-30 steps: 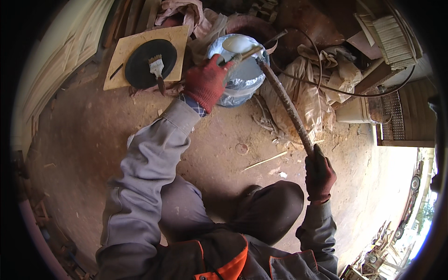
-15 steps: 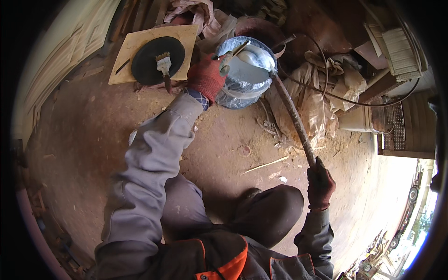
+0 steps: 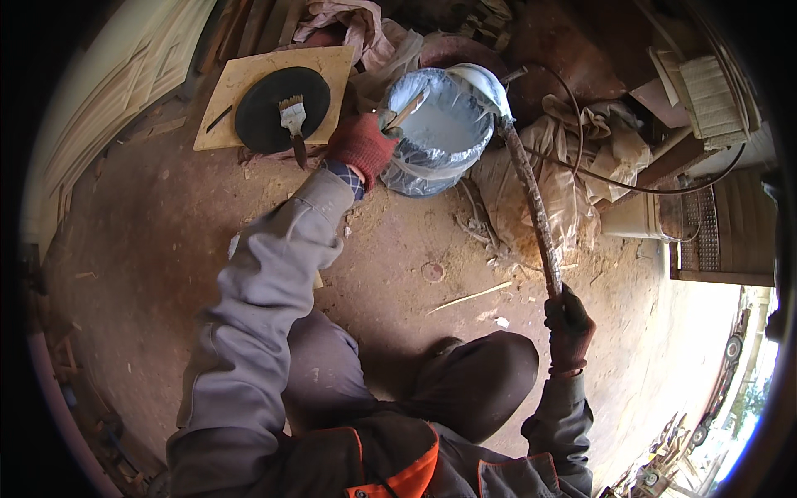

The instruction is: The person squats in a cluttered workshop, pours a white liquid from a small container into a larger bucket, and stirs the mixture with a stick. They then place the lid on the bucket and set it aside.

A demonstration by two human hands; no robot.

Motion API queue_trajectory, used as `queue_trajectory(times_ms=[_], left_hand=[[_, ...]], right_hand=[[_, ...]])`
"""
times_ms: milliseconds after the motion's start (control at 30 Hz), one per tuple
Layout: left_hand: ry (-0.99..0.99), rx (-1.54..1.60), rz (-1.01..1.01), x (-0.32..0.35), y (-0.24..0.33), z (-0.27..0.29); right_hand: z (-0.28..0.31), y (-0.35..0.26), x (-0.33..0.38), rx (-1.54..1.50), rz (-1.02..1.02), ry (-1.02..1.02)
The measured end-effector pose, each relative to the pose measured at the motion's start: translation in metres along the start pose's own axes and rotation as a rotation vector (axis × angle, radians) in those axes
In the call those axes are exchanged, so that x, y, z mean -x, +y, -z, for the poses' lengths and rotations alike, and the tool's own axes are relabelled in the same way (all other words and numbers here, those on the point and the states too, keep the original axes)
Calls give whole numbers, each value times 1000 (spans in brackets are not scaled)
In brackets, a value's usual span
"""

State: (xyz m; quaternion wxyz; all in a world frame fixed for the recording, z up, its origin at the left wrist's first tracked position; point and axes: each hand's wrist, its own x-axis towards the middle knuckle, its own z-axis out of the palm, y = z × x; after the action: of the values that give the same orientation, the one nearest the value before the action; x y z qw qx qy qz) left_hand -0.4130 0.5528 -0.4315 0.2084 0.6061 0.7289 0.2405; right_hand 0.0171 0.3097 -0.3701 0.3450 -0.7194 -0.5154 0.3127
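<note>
At the round plastic-lined bucket [image 3: 423, 181], the red-gloved left hand [image 3: 363, 144] is gripping a flat wooden stick [image 3: 409, 108], pointing forward-right; the right hand [image 3: 568, 330] is gripping a long brown rod [image 3: 532, 199], slanting forward-left to the rim.

Honestly no readable text anywhere in view; can't make out a single label, brand, number or sign on anything, up close or near the edges

Left glove [image 3: 363, 143] is coloured red, shirt cuff [image 3: 346, 176] checked blue-and-white; liquid [image 3: 440, 124] is seen as whitish, disc [image 3: 256, 123] black.
</note>
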Motion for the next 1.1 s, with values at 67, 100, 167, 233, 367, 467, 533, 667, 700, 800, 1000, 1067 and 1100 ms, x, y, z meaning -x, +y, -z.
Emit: queue_trajectory(times_ms=[67, 100, 167, 233, 367, 467, 533, 667, 700, 800, 1000, 1067, 1100], left_hand=[[-24, 89, 20, -3, -6, -2], [-35, 133, 29, -6, -8, -3], [-38, 169, 60, -12, -13, -6], [-61, 259, 84, -18, -16, -11], [-126, 534, 116, -23, -19, -17], [-130, 582, 105, -22, -20, -19], [-166, 628, 135, -23, -21, -20], [-139, 530, 114, -26, -21, -23], [-101, 468, 72, -26, -21, -23], [-7, 353, -18, -24, -17, -18], [61, 223, 14, -20, -5, -6], [16, 266, -15, -20, -4, -6], [-2, 287, -28, -20, -3, -7]], right_hand=[[0, 0, 2, -57, -39, -20], [-2, 1, 3, -97, -40, -27], [-3, 2, 5, -116, -41, -36], [-5, 4, 8, -76, -42, -37], [-9, 6, 8, -40, 18, -22], [-7, 5, 8, -69, -58, -46], [-7, 6, 7, -72, -63, -55], [-13, 13, 3, -47, 1, -40], [-13, 15, 4, -45, 1, -43], [-10, 18, 4, 23, -31, -48], [-10, 20, 8, 167, 85, 10], [-12, 21, 7, 89, 48, 21], [-12, 21, 6, 70, 45, 19]])
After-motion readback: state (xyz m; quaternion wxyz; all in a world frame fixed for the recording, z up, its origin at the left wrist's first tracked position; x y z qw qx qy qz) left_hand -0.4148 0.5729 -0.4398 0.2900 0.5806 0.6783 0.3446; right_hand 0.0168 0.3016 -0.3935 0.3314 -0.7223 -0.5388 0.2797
